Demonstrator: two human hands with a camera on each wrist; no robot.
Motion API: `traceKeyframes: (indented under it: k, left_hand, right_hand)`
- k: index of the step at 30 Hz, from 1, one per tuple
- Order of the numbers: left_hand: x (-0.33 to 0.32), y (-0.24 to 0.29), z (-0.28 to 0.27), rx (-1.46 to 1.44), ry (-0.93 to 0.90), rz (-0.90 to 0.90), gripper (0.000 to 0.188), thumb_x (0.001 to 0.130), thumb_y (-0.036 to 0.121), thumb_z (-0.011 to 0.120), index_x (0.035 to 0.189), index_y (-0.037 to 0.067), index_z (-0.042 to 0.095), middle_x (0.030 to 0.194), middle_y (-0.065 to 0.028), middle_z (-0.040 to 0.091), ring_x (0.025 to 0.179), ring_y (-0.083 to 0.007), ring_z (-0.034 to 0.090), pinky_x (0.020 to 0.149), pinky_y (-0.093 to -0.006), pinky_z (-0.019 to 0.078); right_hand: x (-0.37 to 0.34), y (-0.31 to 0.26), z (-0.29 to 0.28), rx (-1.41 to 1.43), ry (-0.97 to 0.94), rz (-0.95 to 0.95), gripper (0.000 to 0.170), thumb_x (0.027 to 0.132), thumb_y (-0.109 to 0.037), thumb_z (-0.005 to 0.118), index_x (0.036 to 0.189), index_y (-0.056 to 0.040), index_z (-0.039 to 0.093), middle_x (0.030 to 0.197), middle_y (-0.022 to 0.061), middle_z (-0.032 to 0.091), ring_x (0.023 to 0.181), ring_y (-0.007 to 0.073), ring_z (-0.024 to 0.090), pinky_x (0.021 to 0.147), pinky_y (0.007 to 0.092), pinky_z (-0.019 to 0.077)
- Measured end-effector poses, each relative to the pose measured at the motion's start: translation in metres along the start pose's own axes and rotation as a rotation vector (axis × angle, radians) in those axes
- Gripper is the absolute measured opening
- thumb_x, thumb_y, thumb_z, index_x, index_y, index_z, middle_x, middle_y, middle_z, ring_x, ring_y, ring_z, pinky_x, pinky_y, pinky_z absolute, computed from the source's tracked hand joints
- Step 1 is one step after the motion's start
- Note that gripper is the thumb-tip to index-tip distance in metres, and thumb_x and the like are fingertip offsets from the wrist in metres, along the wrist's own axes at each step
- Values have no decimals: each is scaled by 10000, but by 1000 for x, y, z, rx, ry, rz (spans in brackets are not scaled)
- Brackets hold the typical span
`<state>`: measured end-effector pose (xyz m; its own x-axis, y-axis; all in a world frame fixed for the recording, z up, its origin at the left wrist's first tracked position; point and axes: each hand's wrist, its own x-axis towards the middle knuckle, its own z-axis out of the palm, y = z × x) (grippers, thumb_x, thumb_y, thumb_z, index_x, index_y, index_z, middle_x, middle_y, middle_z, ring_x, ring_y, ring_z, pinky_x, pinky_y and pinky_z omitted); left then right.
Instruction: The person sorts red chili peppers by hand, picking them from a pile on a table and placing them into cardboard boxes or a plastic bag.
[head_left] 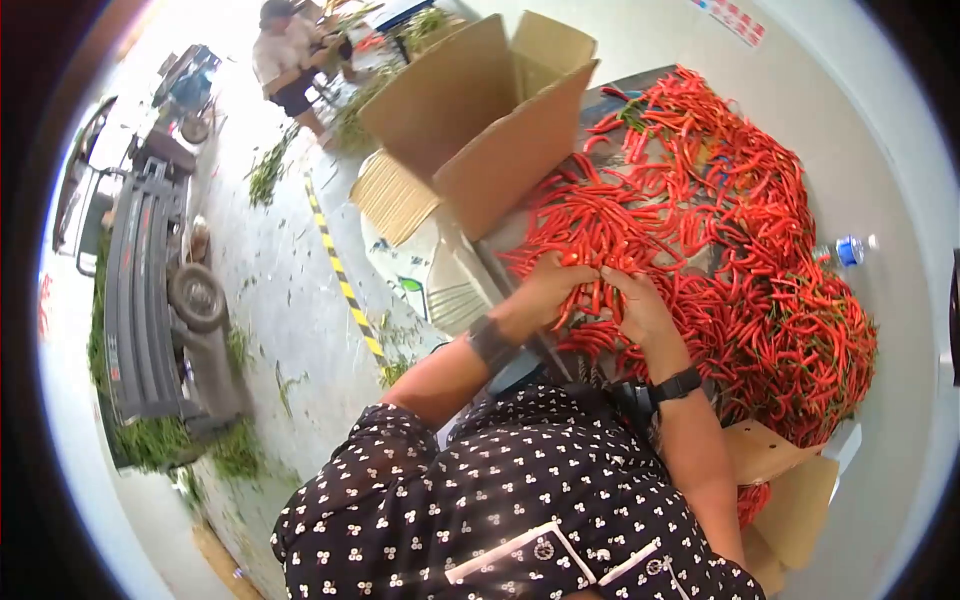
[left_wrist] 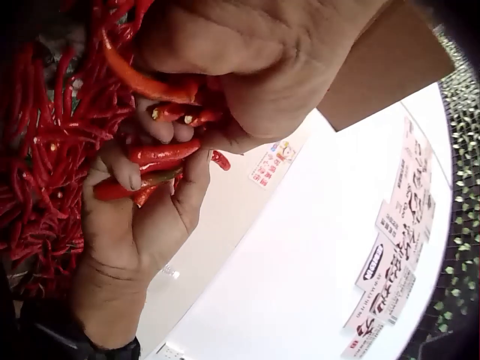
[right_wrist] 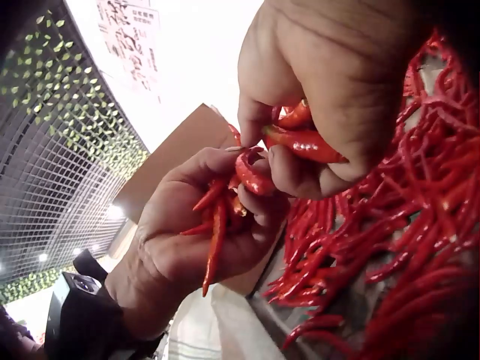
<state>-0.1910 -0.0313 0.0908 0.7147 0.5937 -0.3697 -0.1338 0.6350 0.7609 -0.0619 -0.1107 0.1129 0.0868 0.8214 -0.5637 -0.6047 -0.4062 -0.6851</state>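
Observation:
Both hands meet over a heap of red chili peppers (head_left: 740,260) on the table. My left hand (head_left: 550,287) holds several chili peppers (right_wrist: 214,225), their ends poking out past the palm in the right wrist view. Close against it, my right hand (head_left: 645,308) grips a few more chili peppers (left_wrist: 161,154) between thumb and curled fingers. The fingertips of the two hands are right beside each other, around a bent pepper (right_wrist: 253,176). Some of the held peppers show pale, stemless ends in the left wrist view.
An open cardboard box (head_left: 520,150) stands at the table's left edge, beyond my left arm. Another open carton (head_left: 800,500) with peppers sits by my right elbow. A plastic bottle (head_left: 848,250) lies right of the heap. Farther off are a seated person (head_left: 285,60) and a three-wheeled cart (head_left: 145,290).

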Motion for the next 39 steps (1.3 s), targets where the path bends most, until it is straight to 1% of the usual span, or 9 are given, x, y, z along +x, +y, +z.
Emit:
traceKeyframes:
  k: [9,23,26,29,31,32,34,35,39]
  left_hand:
    - [-78,15,-67,-364,250,278,121,799,9,484,900,-22,543,749,-101,600,573,-186,592,517,-303,503]
    - [-89,-26,-142,-437,468,294,101,816,54,473,801,-3,555,687,-85,571,560,-156,539,479,-269,436]
    - [-96,-20,-141,-410,465,215,82,811,46,475,833,11,546,696,-82,569,582,-161,543,490,-276,441]
    - [-94,-23,-150,-440,494,226,183,799,57,489,982,39,488,727,-88,565,591,-170,537,508,-309,448]
    - [-101,-16,-150,-244,591,115,512,755,114,532,1201,32,295,791,-97,554,561,-176,545,495,-301,446]
    - [-102,-16,-152,-243,591,114,512,755,114,532,1201,32,295,791,-97,554,561,-176,545,495,-301,446]
    - [-103,-18,-154,-130,663,189,728,734,148,563,1300,14,125,901,-128,543,626,-198,568,509,-339,456]
    - [-104,-19,-154,-127,658,187,728,734,148,563,1300,14,125,901,-128,543,626,-198,568,509,-339,456]
    - [-120,-12,-152,505,709,310,492,762,138,565,1218,67,395,1207,-159,428,1090,-278,455,768,-336,453]
  right_hand:
    - [43,36,90,-242,-363,73,199,801,-139,594,989,-94,548,762,-3,577,610,86,550,447,225,394]
    - [78,89,134,-456,-272,148,198,790,-138,589,965,-62,535,674,6,538,493,79,472,418,211,359]
    - [85,94,134,-574,-320,156,172,820,-156,574,957,-59,534,765,31,579,626,103,543,480,240,426]
    - [86,96,138,-561,-342,94,406,816,-187,580,1164,-32,440,884,61,573,722,127,547,573,290,466]
    - [82,87,140,-630,-276,130,688,806,-263,587,1332,-23,214,1097,117,500,949,192,509,744,413,450]
    - [80,81,140,-629,-276,131,688,806,-263,587,1332,-23,214,1097,117,500,949,192,509,744,413,450]
    - [68,64,142,-680,-306,168,849,792,-334,586,1372,-46,37,1261,150,370,1124,258,397,854,517,365]
    - [71,65,136,-663,-316,184,824,789,-346,579,1372,-56,75,1330,157,294,1191,292,328,908,547,298]
    - [60,59,134,-742,-275,183,812,787,-332,582,1371,-53,91,1338,154,292,1173,293,350,893,534,323]
